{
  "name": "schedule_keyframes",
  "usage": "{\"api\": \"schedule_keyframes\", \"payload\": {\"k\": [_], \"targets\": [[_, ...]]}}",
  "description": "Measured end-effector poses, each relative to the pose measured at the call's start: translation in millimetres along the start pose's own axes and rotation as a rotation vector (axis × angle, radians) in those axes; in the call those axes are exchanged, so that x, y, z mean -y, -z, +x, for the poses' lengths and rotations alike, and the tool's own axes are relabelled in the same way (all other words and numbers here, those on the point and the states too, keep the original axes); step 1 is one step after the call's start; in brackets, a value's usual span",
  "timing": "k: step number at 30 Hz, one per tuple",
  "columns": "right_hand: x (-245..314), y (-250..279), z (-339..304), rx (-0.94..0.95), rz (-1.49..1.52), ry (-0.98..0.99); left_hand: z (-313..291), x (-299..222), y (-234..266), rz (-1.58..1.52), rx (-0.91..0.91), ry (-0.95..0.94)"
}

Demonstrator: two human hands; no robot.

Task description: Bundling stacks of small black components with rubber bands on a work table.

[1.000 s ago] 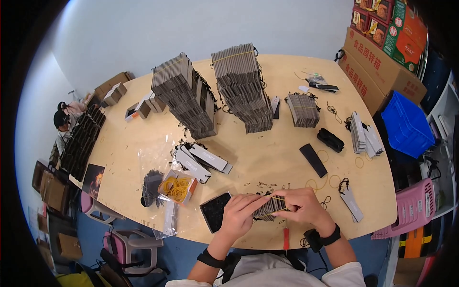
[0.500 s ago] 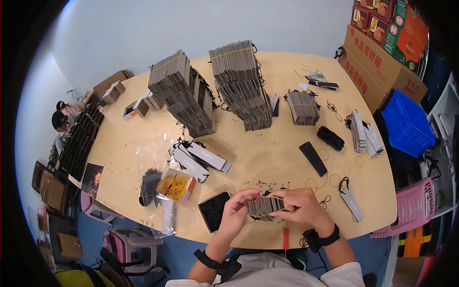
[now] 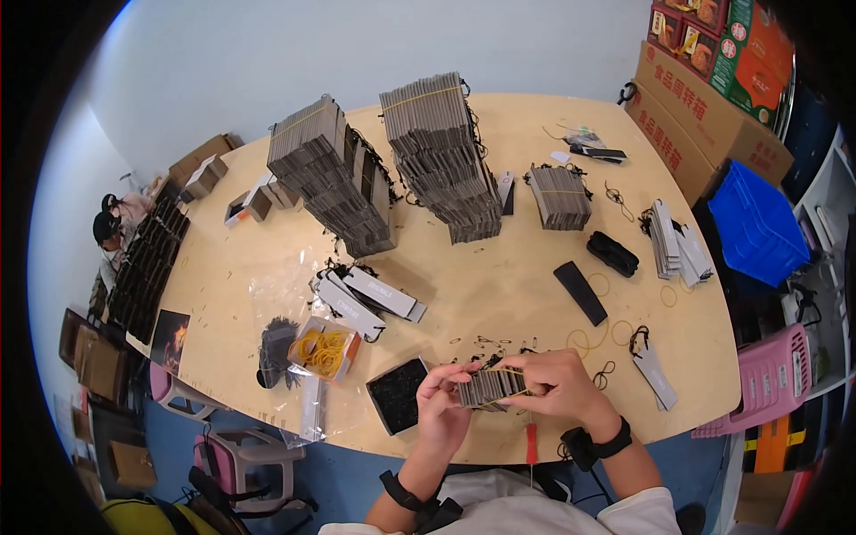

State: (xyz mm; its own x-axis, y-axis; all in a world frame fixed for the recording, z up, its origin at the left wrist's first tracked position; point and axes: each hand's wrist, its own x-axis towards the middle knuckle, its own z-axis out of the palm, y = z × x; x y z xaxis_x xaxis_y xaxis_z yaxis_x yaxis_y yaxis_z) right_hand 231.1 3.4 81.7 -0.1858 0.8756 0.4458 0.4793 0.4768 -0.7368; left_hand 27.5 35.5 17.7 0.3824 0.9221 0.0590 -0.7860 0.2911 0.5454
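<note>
Near the table's front edge I hold a small bundle of grey card hang tags (image 3: 492,388) with a yellow rubber band stretched around it. My left hand (image 3: 443,401) is closed on the bundle's left end, fingertips along its far side. My right hand (image 3: 560,385) grips the right end, its bent fingers pinching at the band. Left of the bundle stands an open box of small black pieces (image 3: 399,396). A red-handled screwdriver (image 3: 531,444) lies below the bundle at the edge. Small loose pins or loops (image 3: 489,341) lie just beyond my hands.
Two tall banded tag stacks (image 3: 332,174) (image 3: 443,156) rise at the back, with a shorter bundle (image 3: 560,198) to their right. A box of yellow rubber bands (image 3: 325,349) and loose white tags (image 3: 361,299) lie left. A black case (image 3: 580,292) lies right. Two people (image 3: 111,227) sit far left.
My left fingers have shifted and lifted slightly on the bundle's left end. The bundle stays between both hands, with the right hand's grip much the same. The whole view has moved slightly.
</note>
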Motion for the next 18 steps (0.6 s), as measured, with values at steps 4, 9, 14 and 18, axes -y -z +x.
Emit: {"api": "schedule_keyframes", "payload": {"k": [4, 9, 14, 18], "targets": [[0.3, -0.8, 1.1, 0.018, 0.008, 0.006, 3.1, -3.4, -0.3, 0.151, 0.178, -0.172], [-2.3, 0.1, -2.2, 0.005, -0.025, 0.016, 5.2, -0.4, -26.9, 0.716, 0.124, -0.446], [2.5, 7.6, -2.0, 0.063, -0.072, 0.024, 10.4, -17.3, -27.3, 1.215, 0.297, -0.321], [12.0, 15.7, 0.0, 0.117, -0.078, 0.029, 11.4, -19.8, -34.0, 1.201, 0.288, -0.306]]}}
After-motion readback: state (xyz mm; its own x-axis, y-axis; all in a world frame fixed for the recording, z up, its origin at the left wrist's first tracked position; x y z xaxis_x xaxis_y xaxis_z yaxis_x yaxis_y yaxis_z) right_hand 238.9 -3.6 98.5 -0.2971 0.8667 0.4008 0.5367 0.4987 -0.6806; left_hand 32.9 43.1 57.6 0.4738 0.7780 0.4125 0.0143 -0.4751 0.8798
